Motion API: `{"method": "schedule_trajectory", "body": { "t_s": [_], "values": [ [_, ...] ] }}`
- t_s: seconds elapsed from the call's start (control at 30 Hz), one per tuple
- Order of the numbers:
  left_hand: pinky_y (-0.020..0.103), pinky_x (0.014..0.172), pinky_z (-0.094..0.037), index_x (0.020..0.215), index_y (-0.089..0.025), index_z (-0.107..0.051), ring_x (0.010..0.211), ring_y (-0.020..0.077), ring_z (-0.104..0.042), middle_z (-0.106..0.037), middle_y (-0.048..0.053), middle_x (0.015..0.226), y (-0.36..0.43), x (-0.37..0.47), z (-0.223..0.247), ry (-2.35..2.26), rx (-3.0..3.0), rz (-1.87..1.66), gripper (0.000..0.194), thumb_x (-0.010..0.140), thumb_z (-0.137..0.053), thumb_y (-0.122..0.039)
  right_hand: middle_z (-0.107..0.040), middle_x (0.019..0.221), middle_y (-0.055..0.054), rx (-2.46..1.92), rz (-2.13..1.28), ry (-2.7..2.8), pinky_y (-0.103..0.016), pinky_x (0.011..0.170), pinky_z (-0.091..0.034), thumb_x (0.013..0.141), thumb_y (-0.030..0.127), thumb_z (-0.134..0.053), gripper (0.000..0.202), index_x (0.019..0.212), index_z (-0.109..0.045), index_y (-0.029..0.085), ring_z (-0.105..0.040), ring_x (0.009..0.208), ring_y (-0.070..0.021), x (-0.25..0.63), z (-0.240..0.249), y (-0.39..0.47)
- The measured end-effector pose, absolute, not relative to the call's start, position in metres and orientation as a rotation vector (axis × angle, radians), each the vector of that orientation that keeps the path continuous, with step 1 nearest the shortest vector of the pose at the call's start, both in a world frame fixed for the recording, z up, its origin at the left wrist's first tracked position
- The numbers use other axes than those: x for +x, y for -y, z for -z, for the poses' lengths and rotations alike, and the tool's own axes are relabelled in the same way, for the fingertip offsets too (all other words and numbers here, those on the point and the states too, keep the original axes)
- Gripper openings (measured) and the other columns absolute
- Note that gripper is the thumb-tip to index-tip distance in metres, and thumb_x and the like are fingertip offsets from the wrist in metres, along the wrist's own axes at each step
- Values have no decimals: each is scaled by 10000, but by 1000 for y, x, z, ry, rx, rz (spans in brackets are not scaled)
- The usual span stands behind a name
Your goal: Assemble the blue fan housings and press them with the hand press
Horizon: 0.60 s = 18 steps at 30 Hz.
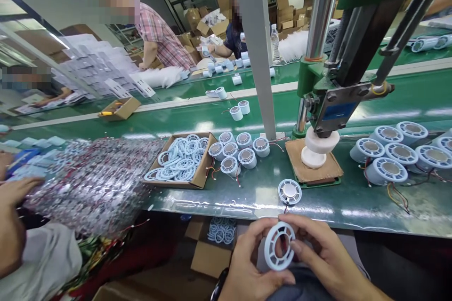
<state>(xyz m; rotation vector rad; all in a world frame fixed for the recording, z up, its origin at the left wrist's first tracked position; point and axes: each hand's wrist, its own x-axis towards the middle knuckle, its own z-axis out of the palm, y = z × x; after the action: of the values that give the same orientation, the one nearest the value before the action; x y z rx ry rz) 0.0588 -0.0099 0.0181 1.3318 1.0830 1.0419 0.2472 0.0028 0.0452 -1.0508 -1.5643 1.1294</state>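
Note:
My left hand (252, 261) is wrapped round a pale blue cylindrical housing near the bottom centre. A light blue spoked ring (279, 246) faces up at its front end, and my right hand (312, 249) pinches the ring's right edge. Dark red wires show through the middle of the ring. Just beyond my fingers, on the table's front edge, lies a blue round part with a silver disc (290, 191), its wire running down towards my hands. Whether the ring sits fully on the housing cannot be told.
A green press (323, 141) stands behind my right hand. Finished-looking cylinders (390, 169) stand to the right, more (229, 150) left of the press. A cardboard box of rings (208, 169) is left; beyond it lies a bubble-wrap pile (102, 178). Other people work left and across.

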Motion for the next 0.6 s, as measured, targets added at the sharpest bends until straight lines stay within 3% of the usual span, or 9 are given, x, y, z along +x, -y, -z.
{"method": "schedule_trajectory", "body": {
  "t_s": [0.13,0.37,0.6],
  "values": [
    [331,800,-589,1248,-214,-605,885,257,-717,-740,105,1014,6,60,-21,-953,1307,-1067,742,632,-875,-526,-778,1032,-64,-1059,-1140,1572,-266,736,-597,942,370,-582,298,1193,-706,268,-723,771,-182,248,-43,-2],
    [312,757,-584,1238,-184,-595,811,234,-705,-728,83,909,5,62,-23,-968,1251,-1056,820,572,-891,-562,-749,1111,-87,-1135,-1270,1536,-327,797,-588,937,383,-596,354,1259,-679,263,-711,875,-216,248,-32,0],
    [270,768,-574,1213,-211,-619,845,217,-711,-745,74,967,5,63,-21,-893,1172,-1122,763,566,-924,-474,-748,994,-64,-1054,-1427,1463,-292,808,-562,945,414,-588,364,1253,-678,242,-686,848,-186,245,-38,-4]
  ]
}}
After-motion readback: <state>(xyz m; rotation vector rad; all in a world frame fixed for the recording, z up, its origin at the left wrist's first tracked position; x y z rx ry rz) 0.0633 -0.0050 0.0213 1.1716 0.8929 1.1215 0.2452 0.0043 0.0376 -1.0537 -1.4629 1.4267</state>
